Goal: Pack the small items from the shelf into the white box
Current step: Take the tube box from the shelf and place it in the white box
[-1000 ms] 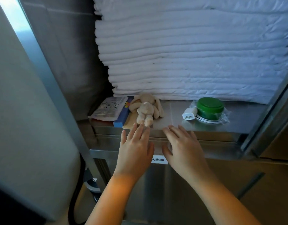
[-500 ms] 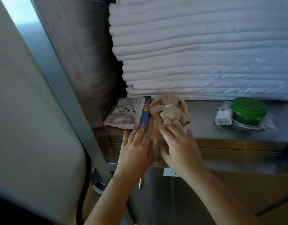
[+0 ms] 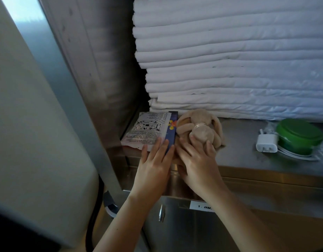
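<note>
- Beyond both your hands, a tall stack of folded white quilted sheets (image 3: 229,60) fills the back of the brushed stainless-steel shelf (image 3: 248,160).
- Your left hand (image 3: 153,166) lies flat with its fingers straight and close together, palm down at the shelf's front edge; it grips nothing, and its fingertips rest on the near ends of two flat things.
- Your right hand (image 3: 199,164) sits just beside the left, almost touching it, fingers spread and slightly curled; its fingertips press on the near end of the toy, but no closed grasp shows.
- Under your left fingertips, the white printed plastic packet with black diagrams (image 3: 148,130) lies flat at the shelf's left end.
- Just ahead of your right fingertips, the beige plush rabbit toy with long floppy ears (image 3: 200,124) lies on the shelf.
- Well to the right of your right hand, a round green lidded plastic container (image 3: 300,135) sits on clear wrapping.
- Between your two hands' fingertips, the narrow dark blue flat box with an orange-and-yellow motif (image 3: 172,128) lies partly under the packet.
- Touching the green container on the side nearer your right hand, a small white plug-in charger (image 3: 266,145) rests with its prongs toward you.
</note>
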Demonstrator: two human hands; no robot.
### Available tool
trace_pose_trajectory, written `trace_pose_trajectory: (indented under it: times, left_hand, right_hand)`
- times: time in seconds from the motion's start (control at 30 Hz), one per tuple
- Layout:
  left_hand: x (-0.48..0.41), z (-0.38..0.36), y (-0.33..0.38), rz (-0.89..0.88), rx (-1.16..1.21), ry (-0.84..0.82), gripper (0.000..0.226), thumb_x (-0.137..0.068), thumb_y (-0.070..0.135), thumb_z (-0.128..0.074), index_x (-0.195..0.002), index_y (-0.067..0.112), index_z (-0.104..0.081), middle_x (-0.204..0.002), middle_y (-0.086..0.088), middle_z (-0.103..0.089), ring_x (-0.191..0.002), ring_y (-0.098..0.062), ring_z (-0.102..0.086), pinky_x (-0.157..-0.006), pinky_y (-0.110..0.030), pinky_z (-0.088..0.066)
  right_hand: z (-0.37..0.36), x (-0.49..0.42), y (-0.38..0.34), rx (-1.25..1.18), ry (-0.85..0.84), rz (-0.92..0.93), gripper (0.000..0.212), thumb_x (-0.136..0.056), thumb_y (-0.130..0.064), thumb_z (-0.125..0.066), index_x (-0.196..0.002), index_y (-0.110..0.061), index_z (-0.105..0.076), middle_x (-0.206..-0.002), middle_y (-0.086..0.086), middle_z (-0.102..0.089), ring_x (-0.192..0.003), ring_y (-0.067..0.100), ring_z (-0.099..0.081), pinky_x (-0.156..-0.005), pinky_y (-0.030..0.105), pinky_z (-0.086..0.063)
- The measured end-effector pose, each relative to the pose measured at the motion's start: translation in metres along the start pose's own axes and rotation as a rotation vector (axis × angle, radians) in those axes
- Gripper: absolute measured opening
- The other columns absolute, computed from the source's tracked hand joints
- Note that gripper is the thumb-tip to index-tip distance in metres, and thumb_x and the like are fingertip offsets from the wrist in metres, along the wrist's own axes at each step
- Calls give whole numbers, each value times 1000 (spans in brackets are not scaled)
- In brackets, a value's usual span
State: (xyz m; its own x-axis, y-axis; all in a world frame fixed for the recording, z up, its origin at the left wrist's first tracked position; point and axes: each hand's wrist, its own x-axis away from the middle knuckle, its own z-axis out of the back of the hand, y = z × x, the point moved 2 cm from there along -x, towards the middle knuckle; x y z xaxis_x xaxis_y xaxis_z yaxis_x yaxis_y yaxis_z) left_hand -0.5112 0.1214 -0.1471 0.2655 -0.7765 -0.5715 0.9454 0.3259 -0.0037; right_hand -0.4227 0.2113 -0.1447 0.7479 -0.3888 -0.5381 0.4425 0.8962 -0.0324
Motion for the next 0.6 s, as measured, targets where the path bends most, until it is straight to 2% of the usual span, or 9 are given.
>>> trace_pose_trajectory:
  times: [0.17,0.3,0.4,0.47,0.53,0.6]
  left_hand:
    - [-1,-7,-1,-9,13,49,55,-58,1,-84,-110,3,-67,-117,-14,-64,-114,-31,-57,-89,-60,-41]
    - [-1,-9,-1,-45,3,103,48,-60,1,-82,-107,2,-69,-114,-13,-66,-112,-29,-59,-88,-61,-40]
    - [-2,-10,0,-79,-8,131,27,-78,8,-61,-103,2,-70,-111,-13,-67,-110,-29,-60,-87,-63,-42]
    - [-2,-10,1,-95,-17,127,34,-80,11,-46,-101,1,-70,-109,-14,-68,-108,-28,-61,-86,-63,-44]
    - [-3,-11,2,-116,-24,145,31,-79,9,-49,-99,1,-71,-107,-15,-69,-104,-28,-63,-85,-63,-44]
    - [-4,-12,5,-141,-25,179,24,-73,3,-66,-97,-1,-71,-104,-16,-69,-100,-28,-65,-85,-62,-45]
  right_hand:
    - [-7,1,6,16,51,43,60,-52,-19,-85,-109,-14,-69,-117,4,-65,-116,30,-56,-92,58,-38]
    - [-7,2,11,-3,86,45,55,-55,-15,-85,-108,-15,-70,-117,2,-66,-117,30,-55,-91,61,-37]
    - [-5,4,15,-6,107,57,49,-57,-12,-85,-104,-14,-71,-115,2,-67,-115,31,-56,-90,62,-38]
    - [-2,6,19,-10,122,69,46,-58,-10,-84,-102,-14,-72,-114,3,-67,-114,32,-57,-89,63,-38]
    - [0,8,23,-14,126,80,44,-58,-8,-83,-101,-13,-73,-114,4,-67,-114,33,-57,-88,64,-37]
    - [2,10,26,-15,120,88,45,-58,-6,-83,-101,-13,-73,-115,5,-67,-115,34,-56,-89,64,-36]
